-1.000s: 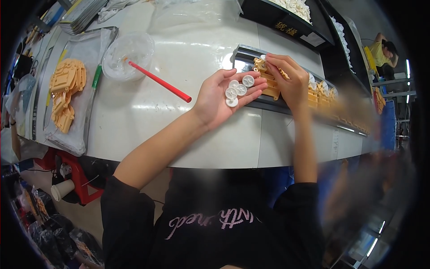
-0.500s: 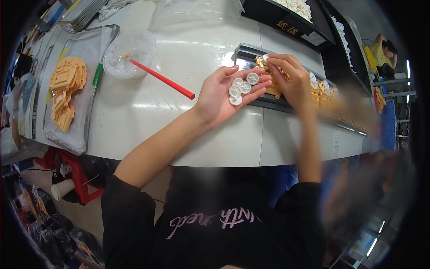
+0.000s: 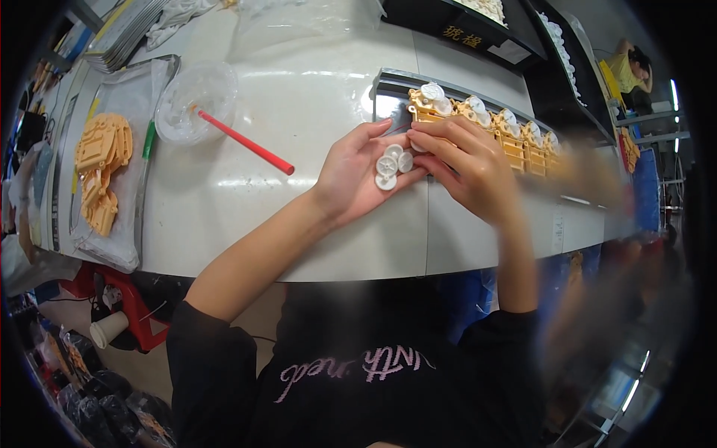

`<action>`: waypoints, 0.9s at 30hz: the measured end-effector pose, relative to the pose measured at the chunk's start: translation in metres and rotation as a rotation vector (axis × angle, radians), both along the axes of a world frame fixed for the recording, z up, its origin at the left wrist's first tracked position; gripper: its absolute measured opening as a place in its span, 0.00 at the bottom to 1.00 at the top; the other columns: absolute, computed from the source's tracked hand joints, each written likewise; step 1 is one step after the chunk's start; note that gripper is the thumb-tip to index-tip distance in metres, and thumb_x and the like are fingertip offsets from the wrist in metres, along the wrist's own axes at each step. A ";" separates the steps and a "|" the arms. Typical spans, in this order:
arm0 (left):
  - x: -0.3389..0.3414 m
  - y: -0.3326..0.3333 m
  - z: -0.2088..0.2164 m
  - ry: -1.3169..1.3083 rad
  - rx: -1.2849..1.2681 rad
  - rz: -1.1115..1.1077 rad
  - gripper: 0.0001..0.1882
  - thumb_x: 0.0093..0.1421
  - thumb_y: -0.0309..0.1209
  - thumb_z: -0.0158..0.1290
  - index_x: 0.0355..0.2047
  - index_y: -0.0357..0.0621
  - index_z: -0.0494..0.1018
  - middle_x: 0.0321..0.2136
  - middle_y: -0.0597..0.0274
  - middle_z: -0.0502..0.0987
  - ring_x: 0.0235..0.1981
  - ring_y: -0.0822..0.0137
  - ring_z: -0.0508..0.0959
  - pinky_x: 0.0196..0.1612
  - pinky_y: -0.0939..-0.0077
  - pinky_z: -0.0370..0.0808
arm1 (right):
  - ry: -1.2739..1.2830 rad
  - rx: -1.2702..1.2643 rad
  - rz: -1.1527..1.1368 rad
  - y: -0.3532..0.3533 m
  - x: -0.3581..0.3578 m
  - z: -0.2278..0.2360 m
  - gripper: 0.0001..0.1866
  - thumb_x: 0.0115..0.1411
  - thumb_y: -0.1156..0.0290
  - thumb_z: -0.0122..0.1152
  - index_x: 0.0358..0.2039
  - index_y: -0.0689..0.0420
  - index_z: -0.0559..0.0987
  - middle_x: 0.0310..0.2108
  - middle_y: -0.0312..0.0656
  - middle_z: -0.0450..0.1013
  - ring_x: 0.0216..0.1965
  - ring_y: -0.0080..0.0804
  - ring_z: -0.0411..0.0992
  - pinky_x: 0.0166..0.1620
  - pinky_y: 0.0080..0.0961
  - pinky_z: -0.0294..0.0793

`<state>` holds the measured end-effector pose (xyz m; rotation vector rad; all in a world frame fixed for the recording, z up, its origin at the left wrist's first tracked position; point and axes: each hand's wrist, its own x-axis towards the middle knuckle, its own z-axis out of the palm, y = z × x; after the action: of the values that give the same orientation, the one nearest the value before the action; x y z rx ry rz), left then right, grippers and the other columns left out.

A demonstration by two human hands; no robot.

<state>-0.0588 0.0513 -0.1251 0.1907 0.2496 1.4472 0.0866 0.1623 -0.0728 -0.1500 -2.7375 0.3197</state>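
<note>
Palm up, my left hand (image 3: 349, 170) carries several small white plastic wheels (image 3: 386, 166) with spoked faces, its fingers stretched toward the right. My right hand (image 3: 474, 168) pinches at a white wheel by the left fingertips, where the fingers mostly cover it. Just beyond both hands, a long dark metal tray (image 3: 388, 93) holds a row of yellow-orange plastic frames (image 3: 426, 113). White round pieces (image 3: 432, 92) sit on top of the frames. The right hand hides part of that row.
To the left, a plastic-lined tray (image 3: 128, 239) bears more yellow-orange parts (image 3: 104, 168). A clear round tub (image 3: 175, 123) has a red stick (image 3: 246, 142) leaning out of it. Black bins (image 3: 463, 33) with white parts stand at the back right. Another person (image 3: 633, 71) is far right.
My right hand has drawn back from the nearest frame in the tray to my left fingertips and closed over the wheel there. A white round piece now shows on that frame.
</note>
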 end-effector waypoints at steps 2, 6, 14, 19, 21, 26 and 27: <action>0.004 0.002 -0.001 0.007 -0.001 -0.041 0.31 0.66 0.42 0.31 0.58 0.24 0.52 0.54 0.44 0.64 0.56 0.59 0.67 0.64 0.65 0.59 | -0.005 0.002 -0.004 0.003 0.005 -0.001 0.16 0.48 0.82 0.63 0.40 0.57 0.80 0.39 0.40 0.75 0.39 0.38 0.73 0.42 0.31 0.74; 0.002 0.001 -0.001 -0.102 -0.006 -0.068 0.33 0.66 0.42 0.34 0.60 0.22 0.48 0.56 0.39 0.62 0.59 0.55 0.64 0.65 0.64 0.58 | 0.165 -0.122 -0.061 0.016 0.012 -0.010 0.17 0.49 0.83 0.62 0.41 0.56 0.81 0.36 0.41 0.74 0.38 0.33 0.74 0.37 0.28 0.75; 0.004 0.005 -0.009 -0.194 0.009 -0.076 0.36 0.65 0.41 0.36 0.61 0.19 0.43 0.59 0.31 0.55 0.63 0.47 0.58 0.66 0.63 0.55 | 0.325 -0.013 -0.383 0.074 0.031 -0.035 0.11 0.51 0.79 0.64 0.37 0.58 0.82 0.31 0.40 0.75 0.31 0.28 0.74 0.33 0.21 0.73; 0.006 0.005 -0.012 -0.235 -0.004 -0.088 0.35 0.65 0.40 0.34 0.61 0.19 0.44 0.61 0.30 0.52 0.64 0.45 0.54 0.67 0.61 0.52 | 0.329 0.028 -0.372 0.074 0.027 -0.039 0.09 0.53 0.79 0.62 0.37 0.60 0.82 0.31 0.40 0.75 0.31 0.29 0.75 0.34 0.21 0.74; 0.006 0.004 -0.013 -0.248 -0.012 -0.083 0.35 0.65 0.39 0.34 0.61 0.19 0.44 0.61 0.30 0.52 0.64 0.45 0.54 0.67 0.61 0.52 | 0.320 0.027 -0.371 0.072 0.025 -0.040 0.09 0.53 0.79 0.62 0.37 0.60 0.81 0.31 0.40 0.75 0.31 0.30 0.75 0.34 0.21 0.74; 0.006 0.006 -0.013 -0.253 -0.008 -0.082 0.34 0.65 0.39 0.34 0.60 0.19 0.45 0.60 0.29 0.52 0.64 0.44 0.55 0.67 0.61 0.52 | 0.284 0.048 -0.381 0.070 0.029 -0.037 0.10 0.54 0.80 0.61 0.38 0.60 0.81 0.33 0.41 0.75 0.32 0.31 0.75 0.35 0.22 0.75; 0.006 0.005 -0.013 -0.251 -0.011 -0.079 0.34 0.65 0.39 0.34 0.60 0.19 0.45 0.60 0.29 0.52 0.64 0.44 0.55 0.67 0.61 0.52 | 0.261 0.069 -0.367 0.070 0.030 -0.037 0.10 0.54 0.81 0.61 0.39 0.60 0.81 0.34 0.41 0.75 0.33 0.31 0.75 0.36 0.22 0.75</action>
<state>-0.0531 0.0564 -0.1377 0.0084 0.0446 1.3757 0.1167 0.2323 -0.1103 -0.5433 -2.3978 0.1298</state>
